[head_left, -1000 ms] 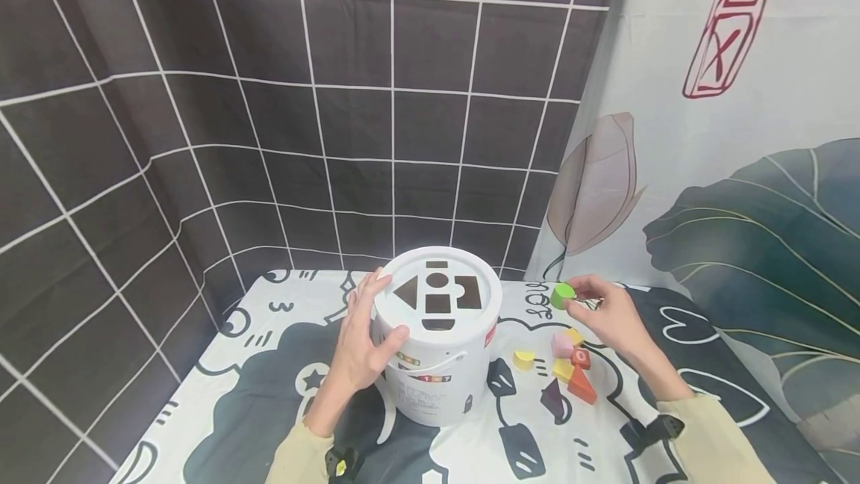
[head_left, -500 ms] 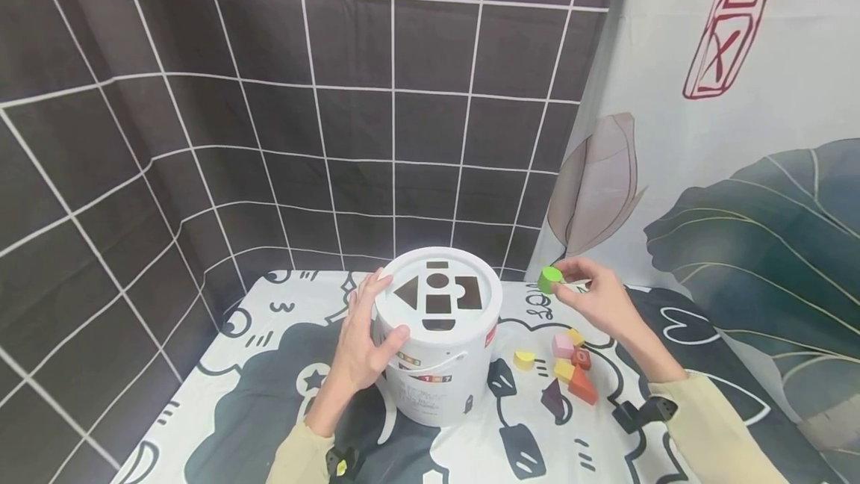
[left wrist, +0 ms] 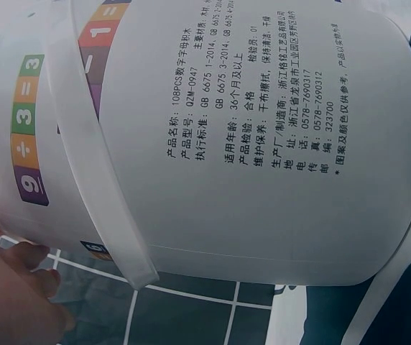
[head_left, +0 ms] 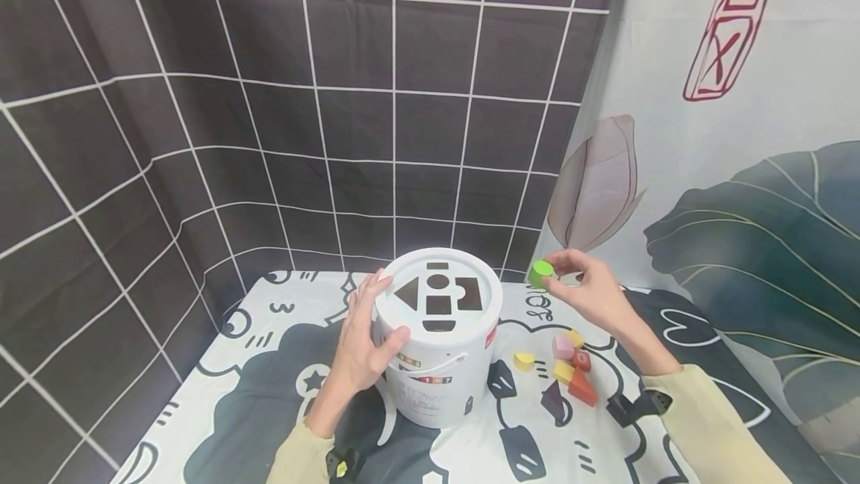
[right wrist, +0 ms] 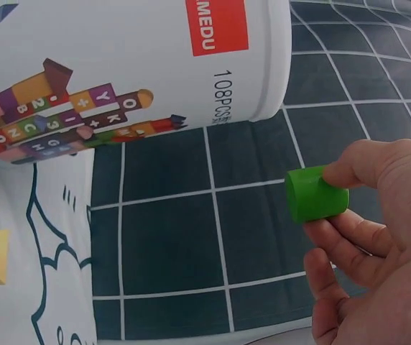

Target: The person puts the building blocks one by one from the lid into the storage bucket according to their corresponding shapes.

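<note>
A white bucket (head_left: 430, 387) stands upright, its lid (head_left: 403, 320) cut with several shaped holes: a triangle, a circle, rectangles and others. My left hand (head_left: 363, 342) rests against the bucket's left side, with fingertips on the lid's rim and the thumb toward the front. Between thumb and fingers, my right hand (head_left: 594, 293) pinches a green cylinder block (head_left: 540, 273) in the air, right of the bucket and about level with its lid. The right wrist view shows the thumb on top of the green block (right wrist: 317, 195) and fingers beneath it.
Right of the bucket lie a yellow half-round block (head_left: 523, 361), a pink block (head_left: 562, 346), a red block (head_left: 581, 358), an orange-red triangular block (head_left: 582, 387) and a dark purple block (head_left: 554, 400). A patterned cloth (head_left: 470, 461) covers the table; a dark grid curtain (head_left: 349, 133) hangs behind.
My right hand has moved left and slightly up with the green cylinder block, closer to the bucket. The left hand and the bucket have stayed in place.
</note>
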Tool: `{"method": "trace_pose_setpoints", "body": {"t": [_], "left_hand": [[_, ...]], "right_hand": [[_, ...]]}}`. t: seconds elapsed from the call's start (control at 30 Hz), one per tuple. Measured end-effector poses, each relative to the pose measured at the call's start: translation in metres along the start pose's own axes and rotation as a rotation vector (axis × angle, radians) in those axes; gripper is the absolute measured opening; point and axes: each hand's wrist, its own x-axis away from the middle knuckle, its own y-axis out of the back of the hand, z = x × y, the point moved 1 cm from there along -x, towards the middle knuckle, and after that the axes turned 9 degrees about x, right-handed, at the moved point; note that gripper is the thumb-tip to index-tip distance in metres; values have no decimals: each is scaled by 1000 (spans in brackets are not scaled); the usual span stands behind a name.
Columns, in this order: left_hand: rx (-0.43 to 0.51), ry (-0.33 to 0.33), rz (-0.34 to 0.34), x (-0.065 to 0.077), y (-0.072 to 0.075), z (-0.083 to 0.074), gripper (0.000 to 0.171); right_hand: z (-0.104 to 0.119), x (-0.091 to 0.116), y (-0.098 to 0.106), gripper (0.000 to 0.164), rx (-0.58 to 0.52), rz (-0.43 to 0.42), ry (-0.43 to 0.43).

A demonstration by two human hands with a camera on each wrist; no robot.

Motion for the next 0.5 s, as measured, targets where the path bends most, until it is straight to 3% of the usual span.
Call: {"method": "trace_pose_setpoints", "body": {"t": [0.5], "left_hand": [[-8,8,3,1,0,0,72]], "right_hand": [[15,-10,-5,30,-20,10,41]]}}
